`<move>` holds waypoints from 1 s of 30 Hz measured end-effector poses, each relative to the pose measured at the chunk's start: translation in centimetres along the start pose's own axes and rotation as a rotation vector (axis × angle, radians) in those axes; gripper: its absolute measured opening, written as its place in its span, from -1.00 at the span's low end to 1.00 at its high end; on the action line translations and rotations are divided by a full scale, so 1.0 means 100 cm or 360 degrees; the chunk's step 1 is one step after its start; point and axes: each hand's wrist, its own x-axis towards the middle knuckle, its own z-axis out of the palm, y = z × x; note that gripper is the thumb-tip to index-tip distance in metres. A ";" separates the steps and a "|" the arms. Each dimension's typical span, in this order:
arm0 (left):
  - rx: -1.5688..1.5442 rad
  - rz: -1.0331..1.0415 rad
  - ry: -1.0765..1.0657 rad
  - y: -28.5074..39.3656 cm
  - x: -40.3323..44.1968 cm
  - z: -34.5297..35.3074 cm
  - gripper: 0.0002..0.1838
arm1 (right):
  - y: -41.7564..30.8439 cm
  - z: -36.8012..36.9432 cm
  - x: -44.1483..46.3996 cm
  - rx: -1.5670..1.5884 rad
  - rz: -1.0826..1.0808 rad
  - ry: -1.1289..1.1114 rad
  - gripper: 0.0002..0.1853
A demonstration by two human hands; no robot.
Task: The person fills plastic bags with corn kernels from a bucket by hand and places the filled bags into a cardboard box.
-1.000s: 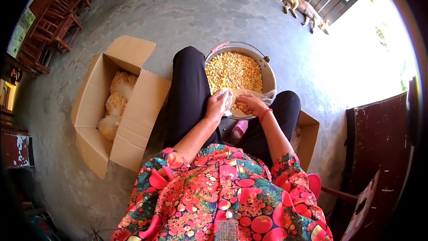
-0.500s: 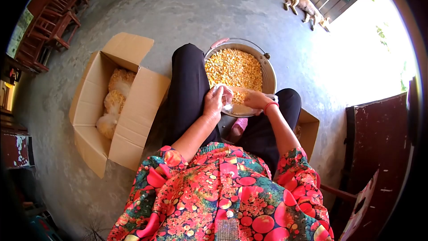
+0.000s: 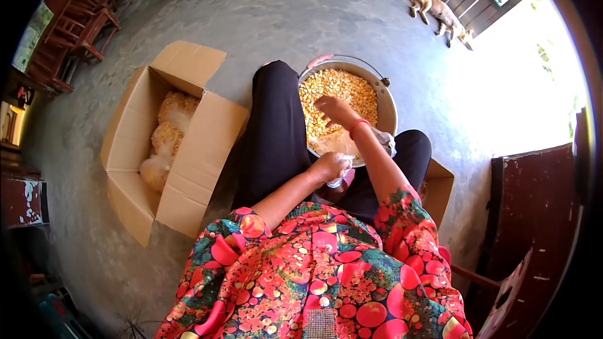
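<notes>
A metal bucket [image 3: 388, 110] of yellow corn kernels [image 3: 345, 88] stands between my knees. My left hand [image 3: 331, 167] is closed on the gathered edge of a clear plastic bag [image 3: 336, 143] at the bucket's near rim. Part of the bag lies over the near side of the bucket. Above the kernels, my right hand [image 3: 336, 112] is held with its fingers apart, pointing left, and nothing shows in it. A red bracelet is on that wrist.
On the left, an open cardboard box [image 3: 195, 169] holds several filled bags [image 3: 167, 138]. Another box [image 3: 438, 191] is by my right knee. A dog [image 3: 440, 12] lies at the back right. Wooden chairs [image 3: 85, 28] line the far left; dark red furniture [image 3: 534, 201] stands at right.
My right hand has left the bag and moved up and left over the kernels, its fingers now apart. My left hand has moved down and right with the bag edge.
</notes>
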 end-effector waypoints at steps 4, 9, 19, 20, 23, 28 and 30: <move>0.0548 0.0337 0.0085 -0.004 0.001 -0.002 -0.77 | 0.048 0.038 0.031 -0.0793 0.0051 -0.0009 -0.58; 0.0545 0.0172 0.0180 0.007 -0.008 0.002 -0.81 | 0.105 0.068 0.066 -0.0762 -0.0087 -0.0150 -0.49; 0.0247 0.0336 0.0169 -0.014 0.006 -0.001 -0.85 | 0.068 0.024 0.011 0.1269 0.0223 -0.0184 -0.84; 0.0186 0.0362 0.0244 -0.007 0.004 -0.002 -0.84 | 0.056 0.017 0.003 0.1681 0.0384 -0.0056 -0.84; -0.0152 0.0435 0.0516 0.006 -0.001 -0.005 -0.82 | 0.043 -0.011 -0.017 0.1665 0.0305 0.0057 -0.85; -0.0632 0.0302 0.0662 0.029 -0.010 -0.012 -0.81 | 0.025 -0.036 -0.070 0.1602 0.0131 -0.0031 -0.80; -0.0675 0.0342 0.0694 0.025 -0.006 -0.013 -0.81 | 0.029 -0.031 -0.081 0.1562 0.0118 -0.0009 -0.79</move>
